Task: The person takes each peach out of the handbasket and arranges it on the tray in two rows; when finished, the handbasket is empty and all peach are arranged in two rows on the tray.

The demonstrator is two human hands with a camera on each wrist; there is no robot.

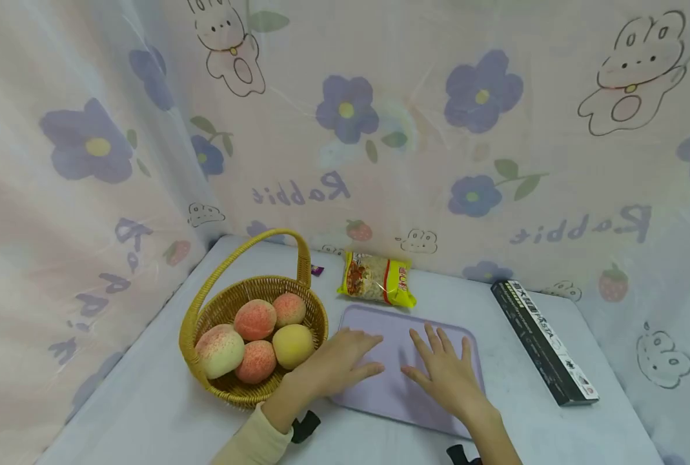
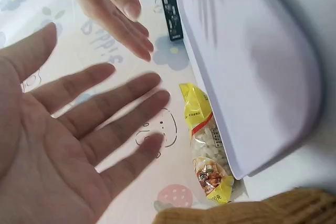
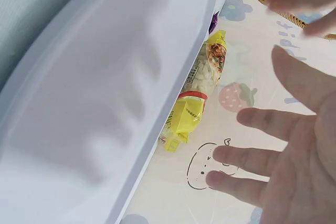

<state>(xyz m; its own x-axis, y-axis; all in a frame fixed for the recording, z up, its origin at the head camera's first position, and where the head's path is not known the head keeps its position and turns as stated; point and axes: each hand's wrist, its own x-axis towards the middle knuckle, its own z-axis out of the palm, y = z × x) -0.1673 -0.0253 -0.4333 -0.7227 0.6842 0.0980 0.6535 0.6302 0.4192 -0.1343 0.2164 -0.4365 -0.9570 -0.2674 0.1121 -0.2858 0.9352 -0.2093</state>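
Note:
Both hands hover over a pale purple tray (image 1: 391, 336) on the table. In the head view my left hand (image 1: 339, 361) is over the tray's left part, its fingers spread and nothing in them. My right hand (image 1: 446, 374) is over the right part with fingers fanned out, also holding nothing. The left wrist view shows the left palm (image 2: 52, 124) bare, and the right wrist view shows the right palm (image 3: 299, 161) bare too. Shadows of the fingers fall on the tray. Just beyond its far edge lies a yellow-ended clear food packet (image 1: 374, 279).
A wicker basket (image 1: 315, 303) with a tall handle stands left of the tray, holding several peaches (image 1: 255, 319). A long black-and-white box (image 1: 545, 342) lies at the right. Behind the basket is a small purple wrapper (image 1: 317, 270). A printed curtain (image 1: 403, 194) encloses the table.

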